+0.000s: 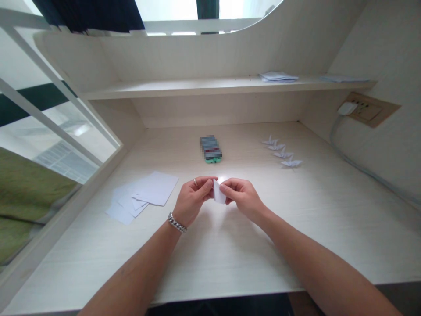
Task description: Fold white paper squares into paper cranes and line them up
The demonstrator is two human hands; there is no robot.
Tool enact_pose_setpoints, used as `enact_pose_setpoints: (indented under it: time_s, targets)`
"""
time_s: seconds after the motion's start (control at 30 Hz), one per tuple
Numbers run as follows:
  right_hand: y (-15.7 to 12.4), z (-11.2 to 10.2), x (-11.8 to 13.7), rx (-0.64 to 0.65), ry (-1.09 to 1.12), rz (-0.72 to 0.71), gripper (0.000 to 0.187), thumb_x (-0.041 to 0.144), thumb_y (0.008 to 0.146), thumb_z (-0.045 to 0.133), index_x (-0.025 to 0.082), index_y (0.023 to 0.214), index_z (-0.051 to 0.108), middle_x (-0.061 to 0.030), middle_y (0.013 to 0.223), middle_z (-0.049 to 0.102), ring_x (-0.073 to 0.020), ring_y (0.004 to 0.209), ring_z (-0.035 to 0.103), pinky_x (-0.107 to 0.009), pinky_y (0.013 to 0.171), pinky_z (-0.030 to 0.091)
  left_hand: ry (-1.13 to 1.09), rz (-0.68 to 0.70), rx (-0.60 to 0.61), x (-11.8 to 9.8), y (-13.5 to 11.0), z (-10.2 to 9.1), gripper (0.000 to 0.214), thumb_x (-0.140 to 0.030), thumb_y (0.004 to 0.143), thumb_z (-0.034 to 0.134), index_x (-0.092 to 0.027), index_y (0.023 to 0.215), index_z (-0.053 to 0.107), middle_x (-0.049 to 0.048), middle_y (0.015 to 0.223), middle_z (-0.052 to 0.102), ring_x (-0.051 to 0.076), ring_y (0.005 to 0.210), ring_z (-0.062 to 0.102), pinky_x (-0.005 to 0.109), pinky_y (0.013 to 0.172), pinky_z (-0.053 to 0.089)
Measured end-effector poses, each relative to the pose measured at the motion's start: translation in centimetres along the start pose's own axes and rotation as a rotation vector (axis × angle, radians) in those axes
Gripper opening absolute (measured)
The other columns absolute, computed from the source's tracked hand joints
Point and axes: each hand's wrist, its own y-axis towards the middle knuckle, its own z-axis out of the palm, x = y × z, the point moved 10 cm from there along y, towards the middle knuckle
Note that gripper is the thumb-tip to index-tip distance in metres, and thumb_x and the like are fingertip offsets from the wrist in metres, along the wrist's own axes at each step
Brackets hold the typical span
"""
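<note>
A small folded piece of white paper (219,194) is held up over the desk between both hands. My left hand (194,196), with a ring and a chain bracelet, pinches its left edge between thumb and fingers. On the opposite side, my right hand (242,195) grips the paper the same way. Loose white paper sheets (157,188) lie overlapping to the left of my left hand. Several folded paper cranes (291,163) stand in a slanted row beyond my right hand. The fingers partly hide the paper's folds.
A blurred-out phone-like object with a green edge (212,150) lies behind the hands on the desk (210,263). Stacked papers (279,77) rest on the shelf (184,86). A white plug (347,108) sits in the wall socket, its cable (365,168) running down the right side.
</note>
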Motion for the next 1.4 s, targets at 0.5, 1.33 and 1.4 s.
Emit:
enact_pose_setpoints:
  time_s: [0.5, 1.33, 1.4]
  targets:
    - [-0.1, 0.3, 0.3, 0.047, 0.031, -0.062, 0.028, 0.046, 0.075, 0.071, 0.018, 0.077, 0.07, -0.0014, 0.067, 0.064, -0.0124, 0.058, 0.056, -0.025, 0.051, 0.047, -0.11, -0.039, 0.091, 0.0, -0.3, 0.7, 0.02, -0.026, 0.068, 0.08, -0.012, 0.08, 0.072, 0.0046, 0.071, 0.07, 0.014, 0.064, 0.064, 0.028, 0.063, 0.054]
    - [-0.6, -0.8, 1.4, -0.115, 0.014, -0.198, 0.017, 0.031, 0.071, 0.076, 0.022, 0.086, 0.076, -0.0045, 0.083, 0.073, -0.0162, 0.07, 0.063, -0.029, 0.06, 0.05, -0.167, -0.032, 0.06, 0.1, -0.1, 0.4, 0.021, -0.024, 0.066, 0.082, -0.013, 0.079, 0.071, 0.0021, 0.07, 0.069, 0.012, 0.066, 0.063, 0.026, 0.066, 0.054]
    - [-0.6, -0.7, 1.7, -0.111, 0.003, -0.226, 0.017, 0.031, 0.071, 0.076, 0.023, 0.087, 0.077, -0.0048, 0.085, 0.073, -0.017, 0.072, 0.063, -0.029, 0.06, 0.051, -0.177, -0.037, 0.064, 0.2, -0.1, 0.4, 0.021, -0.024, 0.065, 0.082, -0.013, 0.079, 0.071, 0.0023, 0.07, 0.069, 0.012, 0.066, 0.064, 0.026, 0.066, 0.054]
